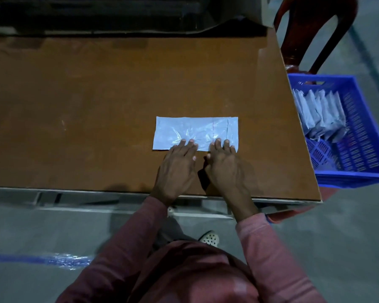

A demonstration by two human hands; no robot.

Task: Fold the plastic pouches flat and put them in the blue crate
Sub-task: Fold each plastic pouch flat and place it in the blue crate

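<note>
A pale plastic pouch [193, 129] lies flat on the brown table [96, 110] as a long rectangle. My left hand [176, 169] and my right hand [224, 165] lie side by side, palms down. Their straight fingers press on the pouch's near edge. To the right of the table stands the blue crate [363, 136]. Inside it, several folded pouches [319, 114] stand in a row against its left wall.
A dark red plastic chair [311, 29] stands behind the crate. The table's right edge runs close beside the crate. Dark equipment lies along the table's far side. Grey floor with a blue line [31, 259] is below.
</note>
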